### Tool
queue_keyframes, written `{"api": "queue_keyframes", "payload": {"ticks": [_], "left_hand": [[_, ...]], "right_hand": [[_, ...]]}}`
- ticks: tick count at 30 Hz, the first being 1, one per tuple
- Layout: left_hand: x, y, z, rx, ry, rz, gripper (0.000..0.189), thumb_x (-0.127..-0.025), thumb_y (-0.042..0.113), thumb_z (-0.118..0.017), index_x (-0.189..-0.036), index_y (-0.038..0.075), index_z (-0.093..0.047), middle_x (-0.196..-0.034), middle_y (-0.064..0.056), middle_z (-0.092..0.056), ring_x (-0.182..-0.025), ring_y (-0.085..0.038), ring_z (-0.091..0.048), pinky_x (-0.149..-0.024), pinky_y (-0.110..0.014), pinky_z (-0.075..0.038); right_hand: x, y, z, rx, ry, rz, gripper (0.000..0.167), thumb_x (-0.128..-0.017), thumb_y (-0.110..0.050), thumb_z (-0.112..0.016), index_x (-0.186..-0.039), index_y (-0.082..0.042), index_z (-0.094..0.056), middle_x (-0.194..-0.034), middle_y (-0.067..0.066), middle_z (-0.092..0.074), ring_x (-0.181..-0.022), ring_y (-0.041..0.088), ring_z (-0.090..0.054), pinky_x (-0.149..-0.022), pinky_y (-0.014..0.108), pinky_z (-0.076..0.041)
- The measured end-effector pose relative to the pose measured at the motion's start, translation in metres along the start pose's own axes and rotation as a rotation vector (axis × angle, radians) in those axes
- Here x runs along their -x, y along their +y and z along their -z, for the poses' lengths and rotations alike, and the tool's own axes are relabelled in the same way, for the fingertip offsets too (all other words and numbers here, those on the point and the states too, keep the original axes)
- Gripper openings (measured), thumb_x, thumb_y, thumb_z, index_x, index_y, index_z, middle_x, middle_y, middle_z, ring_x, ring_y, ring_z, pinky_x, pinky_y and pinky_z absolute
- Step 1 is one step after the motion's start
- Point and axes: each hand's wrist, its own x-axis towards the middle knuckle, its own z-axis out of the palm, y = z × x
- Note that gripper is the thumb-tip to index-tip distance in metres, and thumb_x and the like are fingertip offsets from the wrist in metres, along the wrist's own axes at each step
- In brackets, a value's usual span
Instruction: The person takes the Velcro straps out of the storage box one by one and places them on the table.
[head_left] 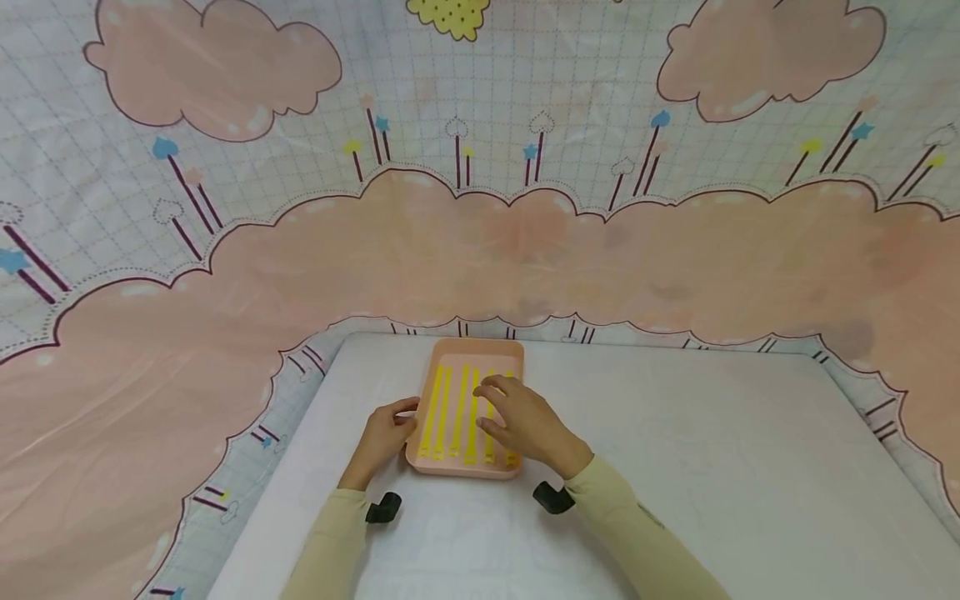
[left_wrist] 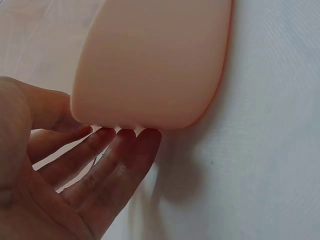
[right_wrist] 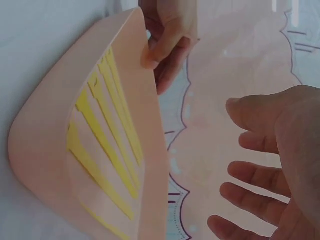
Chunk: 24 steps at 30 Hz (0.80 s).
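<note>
Left hand (head_left: 384,435) holding a peach tray (head_left: 465,472), right hand (head_left: 528,417) hovering over yellow strips (head_left: 442,409)

So the tray is sitting near the far edge of the white tabletop (head_left: 712,450), and the strips are lying inside it, running lengthwise and roughly parallel. Probably they're spread like that so each one is easy to get at, at a guess.

The left hand is gripping the tray's left wall, thumb up at the rim and the other fingers pressing the outside. Looks like it's steadying the thing. The right hand is holding nothing: its fingers are hanging relaxed and spread above the tray's right half, likely placed there for picking or straightening.

Hard-to-see stuff: the right hand is blocking the far ends of some strips, so a full count is tricky, though about six near ends are showing. The left wrist view is catching only outer wall, no contents. The right wrist view is cutting off the tray's bottom part. Can't tell what the strips actually are.
</note>
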Motion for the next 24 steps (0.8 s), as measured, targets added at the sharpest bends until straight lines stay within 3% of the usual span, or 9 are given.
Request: {"api": "queue_keyframes", "payload": {"ticks": [10, 15, 24], "left_hand": [[0.002, 0.003, 0.001, -0.024, -0.002, 0.016, 0.042, -0.093, 0.005, -0.059, -0.135, 0.004, -0.058, -0.132, -0.020, -0.062, -0.110, -0.033, -0.065, -0.069, -0.029, -0.056], [0.002, 0.003, 0.001, -0.019, -0.007, 0.007, 0.042, -0.093, 0.005, -0.059, -0.135, 0.004, -0.059, -0.133, -0.020, -0.061, -0.110, -0.034, -0.066, -0.069, -0.030, -0.057], [0.002, 0.000, 0.001, -0.021, 0.000, -0.016, 0.041, -0.092, 0.005, -0.058, -0.134, 0.003, -0.059, -0.132, -0.020, -0.062, -0.112, -0.034, -0.066, -0.081, -0.035, -0.058]], "right_hand": [[-0.022, -0.013, 0.000, 0.085, -0.058, 0.127, 0.043, -0.092, -0.031, -0.069, -0.132, -0.018, -0.058, -0.134, 0.003, -0.058, -0.126, 0.022, -0.055, -0.104, 0.038, -0.048], [-0.033, -0.016, 0.000, 0.121, -0.073, 0.175, 0.041, -0.092, -0.030, -0.069, -0.130, -0.019, -0.059, -0.132, 0.002, -0.058, -0.122, 0.021, -0.057, -0.098, 0.037, -0.051], [-0.059, -0.019, -0.006, 0.127, -0.133, 0.192, 0.039, -0.092, -0.028, -0.069, -0.129, -0.019, -0.060, -0.131, 0.001, -0.059, -0.121, 0.019, -0.057, -0.097, 0.034, -0.051]]}}
